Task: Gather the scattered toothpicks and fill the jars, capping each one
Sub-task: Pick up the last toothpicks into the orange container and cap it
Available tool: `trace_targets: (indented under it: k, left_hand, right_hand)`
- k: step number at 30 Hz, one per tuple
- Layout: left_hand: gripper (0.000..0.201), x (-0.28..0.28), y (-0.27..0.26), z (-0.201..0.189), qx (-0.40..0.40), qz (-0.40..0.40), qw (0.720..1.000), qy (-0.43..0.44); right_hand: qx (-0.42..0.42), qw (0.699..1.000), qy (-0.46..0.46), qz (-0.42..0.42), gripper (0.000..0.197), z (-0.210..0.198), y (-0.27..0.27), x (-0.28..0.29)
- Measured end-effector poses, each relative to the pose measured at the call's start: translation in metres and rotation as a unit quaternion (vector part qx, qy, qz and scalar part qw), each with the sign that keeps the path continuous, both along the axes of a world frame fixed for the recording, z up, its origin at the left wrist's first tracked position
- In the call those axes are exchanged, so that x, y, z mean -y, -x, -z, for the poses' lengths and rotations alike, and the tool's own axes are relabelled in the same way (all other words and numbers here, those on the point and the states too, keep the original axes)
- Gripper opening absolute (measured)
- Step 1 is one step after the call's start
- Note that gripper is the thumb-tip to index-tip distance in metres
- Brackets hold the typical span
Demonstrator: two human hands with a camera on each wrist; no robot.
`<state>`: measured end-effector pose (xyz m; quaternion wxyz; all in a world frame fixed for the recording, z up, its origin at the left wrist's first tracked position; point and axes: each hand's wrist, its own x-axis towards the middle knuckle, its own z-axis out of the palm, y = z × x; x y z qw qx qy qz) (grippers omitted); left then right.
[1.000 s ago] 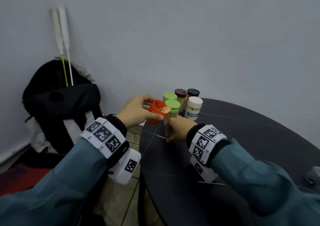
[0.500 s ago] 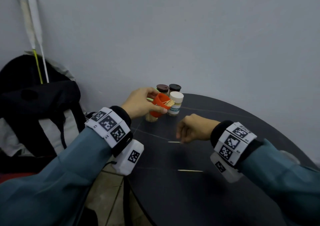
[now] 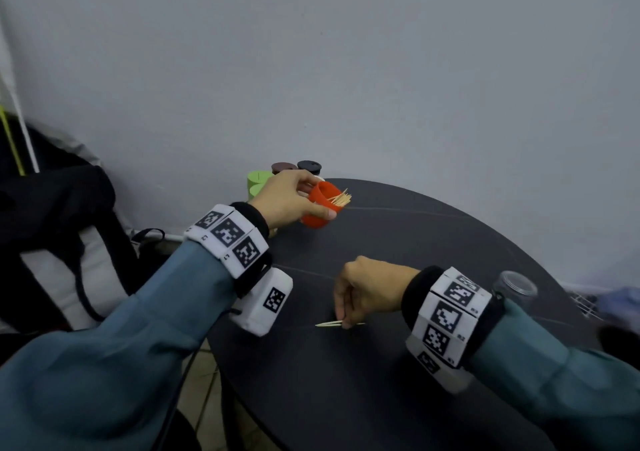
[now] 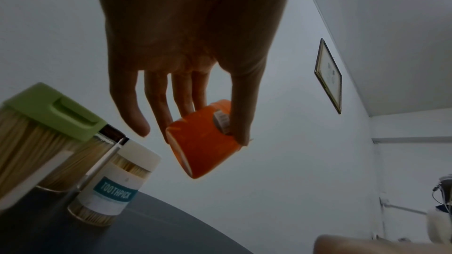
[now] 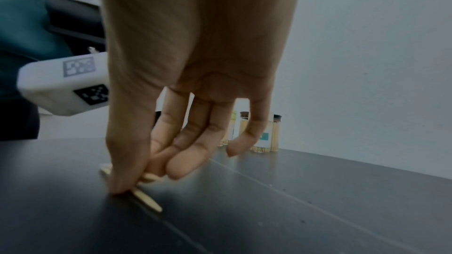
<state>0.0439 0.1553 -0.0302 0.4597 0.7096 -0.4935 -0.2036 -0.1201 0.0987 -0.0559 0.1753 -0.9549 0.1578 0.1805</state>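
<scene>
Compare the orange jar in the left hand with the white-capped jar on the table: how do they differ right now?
The orange jar is held tilted above the table in the left hand; the white-capped jar stands upright on the table. The orange jar is open, toothpicks poking from its mouth; the white-capped jar is closed. The orange jar is opaque; the white-capped jar is clear, labelled TOOTHPICK. Both contain toothpicks.

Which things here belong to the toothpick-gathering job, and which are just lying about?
Belong to the job:
orange jar, held tilted by the left hand
toothpicks, pinched on the table by the right hand
capped jars
clear cap

Lying about:
black bag
framed picture
</scene>
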Motion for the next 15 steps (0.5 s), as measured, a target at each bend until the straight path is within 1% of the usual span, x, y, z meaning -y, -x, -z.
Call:
trace_targets:
  k: [4,9,12,15]
  left_hand:
    - [0.068,0.004,0.004,-0.002,0.001,0.005,1.0,-0.002]
    - [0.065,0.008,0.01,-0.003,0.0,0.017,1.0,0.001]
    - [0.06,0.01,0.013,-0.003,0.0,0.024,1.0,0.001]
    - [0.058,0.013,0.015,-0.004,0.006,0.027,1.0,-0.002]
  right_hand:
    - [-0.015,0.999,0.033,-0.007,0.012,0.001,0.003,-0.003]
    - [-0.03,0.998,0.052,-0.028,0.015,0.002,0.005,-0.001]
    - [-0.003,0.999,0.048,-0.012,0.015,0.0,0.007,0.007]
    - [0.045,0.998,0.026,0.018,0.009,-0.006,0.011,0.016]
